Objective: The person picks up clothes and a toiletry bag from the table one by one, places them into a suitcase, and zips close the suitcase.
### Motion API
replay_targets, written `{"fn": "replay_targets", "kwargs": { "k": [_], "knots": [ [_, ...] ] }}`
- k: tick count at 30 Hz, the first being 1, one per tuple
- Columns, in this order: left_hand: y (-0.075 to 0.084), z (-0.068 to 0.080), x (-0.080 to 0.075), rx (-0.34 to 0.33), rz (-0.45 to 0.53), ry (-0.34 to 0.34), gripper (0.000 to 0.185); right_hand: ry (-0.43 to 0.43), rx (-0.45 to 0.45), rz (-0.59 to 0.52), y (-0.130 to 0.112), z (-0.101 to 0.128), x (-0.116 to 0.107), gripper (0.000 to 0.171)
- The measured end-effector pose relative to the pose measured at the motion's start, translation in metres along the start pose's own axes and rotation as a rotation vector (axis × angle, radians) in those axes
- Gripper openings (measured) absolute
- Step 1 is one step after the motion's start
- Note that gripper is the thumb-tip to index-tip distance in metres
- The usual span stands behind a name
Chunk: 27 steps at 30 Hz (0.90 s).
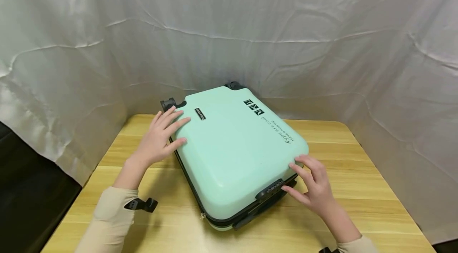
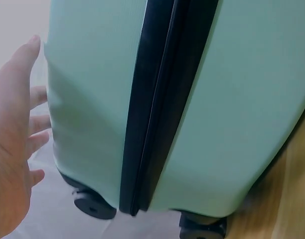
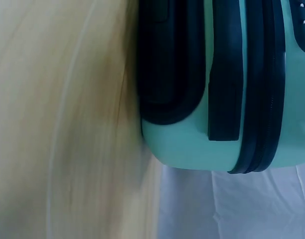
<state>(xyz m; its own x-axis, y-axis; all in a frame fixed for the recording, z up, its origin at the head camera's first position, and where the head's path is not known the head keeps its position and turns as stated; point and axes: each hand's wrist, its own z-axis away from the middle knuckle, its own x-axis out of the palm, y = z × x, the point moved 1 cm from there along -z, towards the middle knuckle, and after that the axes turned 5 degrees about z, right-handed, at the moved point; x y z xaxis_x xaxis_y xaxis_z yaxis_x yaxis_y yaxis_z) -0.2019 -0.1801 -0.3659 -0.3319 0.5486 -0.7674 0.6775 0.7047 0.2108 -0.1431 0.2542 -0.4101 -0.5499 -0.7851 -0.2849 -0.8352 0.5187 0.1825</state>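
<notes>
A mint-green hard-shell suitcase (image 1: 232,145) lies flat on the wooden table, turned at an angle. My left hand (image 1: 157,137) rests with spread fingers on the shell's left edge, near a black wheel (image 1: 167,104). Seen from the left wrist, that hand (image 2: 13,134) is beside the shell, with the black zipper band (image 2: 157,99) running along the side. At the near right corner, my right hand (image 1: 313,183) has loosely bent fingertips at the shell and its thumb by the black combination lock (image 1: 270,190). A black carry handle (image 3: 226,99) shows in the right wrist view.
The wooden table (image 1: 358,197) extends on both sides of the suitcase. Grey-white cloth (image 1: 229,26) hangs behind and around it, close to the far wheel (image 1: 234,85). A zipper pull (image 1: 202,216) sits at the near left corner.
</notes>
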Motion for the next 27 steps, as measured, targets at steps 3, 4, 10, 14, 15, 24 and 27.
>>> {"fn": "replay_targets", "kwargs": {
  "k": [3,4,10,14,15,24,27],
  "knots": [
    [-0.012,-0.004,0.001,-0.041,0.008,0.006,0.056,-0.006,0.004,0.002,0.001,0.003,0.000,0.054],
    [-0.015,-0.005,0.001,-0.057,0.013,0.007,0.055,-0.008,0.005,0.003,0.002,0.004,0.001,0.055],
    [-0.027,-0.011,0.004,-0.119,0.021,0.002,0.054,-0.020,0.014,0.006,0.003,0.007,0.000,0.057],
    [-0.027,-0.011,0.007,-0.129,0.039,0.012,0.054,-0.021,0.015,0.014,0.004,0.007,0.000,0.059],
    [-0.027,-0.011,0.008,-0.131,0.043,0.018,0.054,-0.023,0.014,0.015,0.005,0.006,0.000,0.059],
    [-0.017,-0.004,0.010,-0.131,0.048,0.072,0.059,-0.066,0.012,-0.014,0.017,0.008,-0.003,0.060],
    [-0.013,0.000,0.011,-0.125,0.036,0.087,0.061,-0.086,0.028,-0.025,0.026,0.012,-0.006,0.062]
  ]
}}
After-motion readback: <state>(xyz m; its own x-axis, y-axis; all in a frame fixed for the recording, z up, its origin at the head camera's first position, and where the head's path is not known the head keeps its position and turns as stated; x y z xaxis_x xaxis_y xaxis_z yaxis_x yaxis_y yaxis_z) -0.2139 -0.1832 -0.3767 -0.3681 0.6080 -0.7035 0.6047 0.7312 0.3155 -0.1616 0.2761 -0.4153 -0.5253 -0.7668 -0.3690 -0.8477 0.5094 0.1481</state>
